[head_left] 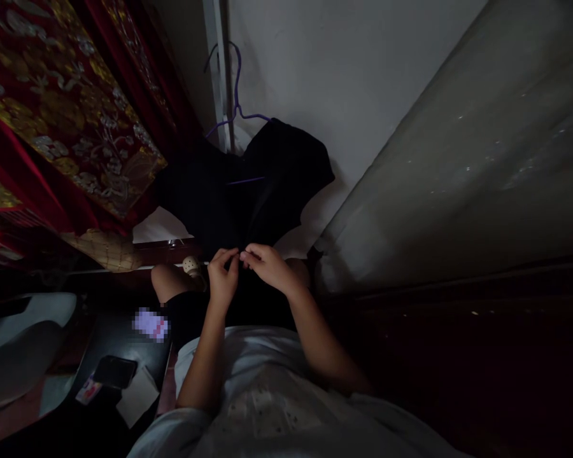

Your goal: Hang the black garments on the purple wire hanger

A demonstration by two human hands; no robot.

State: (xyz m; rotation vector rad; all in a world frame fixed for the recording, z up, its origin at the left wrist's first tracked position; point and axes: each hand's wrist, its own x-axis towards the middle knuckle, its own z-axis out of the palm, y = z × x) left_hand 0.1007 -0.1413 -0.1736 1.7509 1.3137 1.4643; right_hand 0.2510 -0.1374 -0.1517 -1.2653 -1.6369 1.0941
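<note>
A black short-sleeved shirt [286, 172] hangs in front of me on a purple wire hanger [237, 95], its front parted at the neck. My left hand [223, 277] is closed in a pinch at the shirt's lower front. Close beside it, the fingers of my right hand [266, 266] pinch the same place, and the fingertips of both hands nearly meet. Dark cloth lies behind and below the fingers. Whether a small fastener sits between them is too dark to make out.
A grey metal post [223, 70] holds the hanger. Red embroidered cloth [76, 95] hangs on the left. At the right stands a large plastic-wrapped surface [439, 165]. On a dark bench [119, 340] lie a black phone [115, 371], a lit screen [151, 324] and white paper [137, 397].
</note>
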